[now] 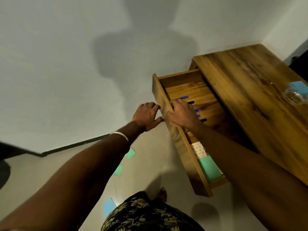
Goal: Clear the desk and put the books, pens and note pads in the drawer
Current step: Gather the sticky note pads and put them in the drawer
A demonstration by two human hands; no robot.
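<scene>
Inside the open drawer (181, 124) lie pens (196, 110) and note pads (208, 167); the right hand (181, 114) clasps its front, the left hand (146, 115) hovers beside, fingers loosely curled. A blue pad (298, 86) on the desk (250, 90) beyond the drawer seems left.

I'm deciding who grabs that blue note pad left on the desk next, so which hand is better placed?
Probably the right hand. It rests over the pens in the open drawer, on the side nearest the desk, where the blue note pad lies. The left hand sits outside the drawer front, farther away.

Head view, steeply down, probably tilted, close over drawer (180, 104).
</scene>
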